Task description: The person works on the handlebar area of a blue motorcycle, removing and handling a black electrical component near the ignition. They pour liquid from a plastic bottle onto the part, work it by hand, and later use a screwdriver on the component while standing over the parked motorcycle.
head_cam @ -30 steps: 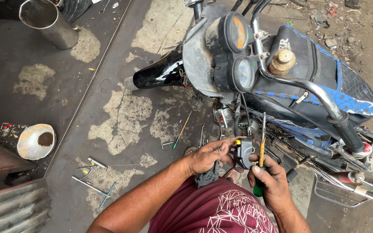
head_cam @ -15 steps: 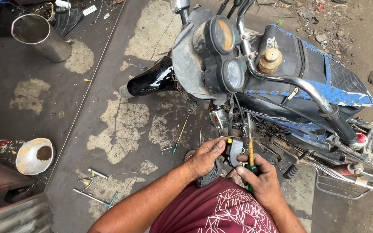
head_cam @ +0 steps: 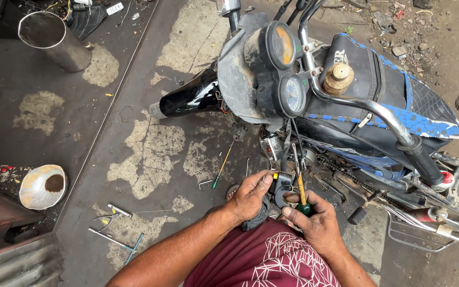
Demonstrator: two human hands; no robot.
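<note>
Close under my chest, over my maroon shirt (head_cam: 261,260), both hands meet on a small black switch housing (head_cam: 281,187) with a yellow button at its top, black cables running up from it to the bike. My left hand (head_cam: 249,196) has fingers curled tight on the housing's left side, thumb on top by the yellow bit. My right hand (head_cam: 317,223) is clamped on a screwdriver (head_cam: 300,192), green-and-yellow handle in my fist, shaft pointing up beside the housing, touching it as far as I can tell. Just beyond, on stained concrete floor (head_cam: 150,154), another green-handled screwdriver (head_cam: 221,167) lies near loose tools (head_cam: 113,226). Further up stands the motorcycle (head_cam: 346,101): two round gauges, chrome handlebar, blue-black tank cover, black fender. Far left: white funnel (head_cam: 42,186), farther off a steel pipe (head_cam: 54,40).
</note>
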